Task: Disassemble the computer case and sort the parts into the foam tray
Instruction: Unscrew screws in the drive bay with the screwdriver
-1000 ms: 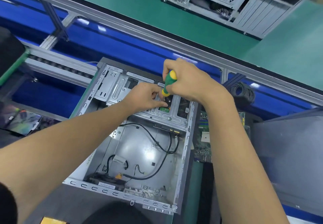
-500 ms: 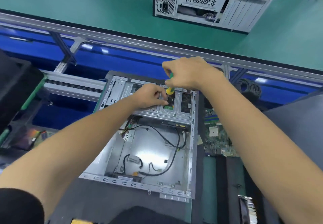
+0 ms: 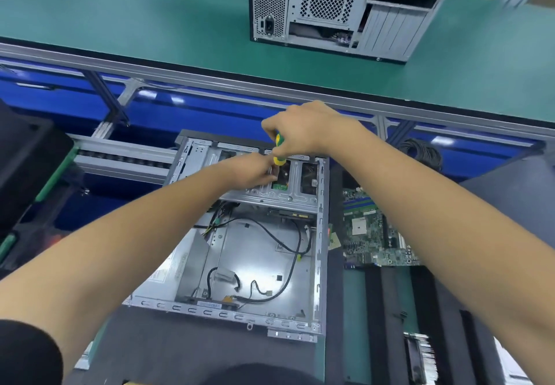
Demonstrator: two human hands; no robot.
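An open grey computer case (image 3: pixel 258 264) lies on its side before me, black cables looping across its bare floor. My right hand (image 3: pixel 306 132) grips a yellow-and-green screwdriver (image 3: pixel 278 152) held upright over the drive cage (image 3: pixel 282 195) at the case's far end. My left hand (image 3: pixel 255 171) rests on the cage beside the screwdriver shaft, fingers curled at the tip; whether they pinch the shaft or a screw is hidden. A green motherboard (image 3: pixel 375 234) lies in the dark foam tray (image 3: pixel 381 309) right of the case.
A second, closed computer case (image 3: pixel 339 12) stands on the green bench beyond an aluminium rail (image 3: pixel 210 81). A coil of black cable (image 3: pixel 420 153) sits at the right behind the motherboard. A black bin (image 3: pixel 27 162) is at the left. A heatsink part (image 3: pixel 420 354) lies lower right.
My view has tilted and shifted, so the case now looks squarer. Both hands stay at the drive cage; the right hand has turned a little on the screwdriver handle.
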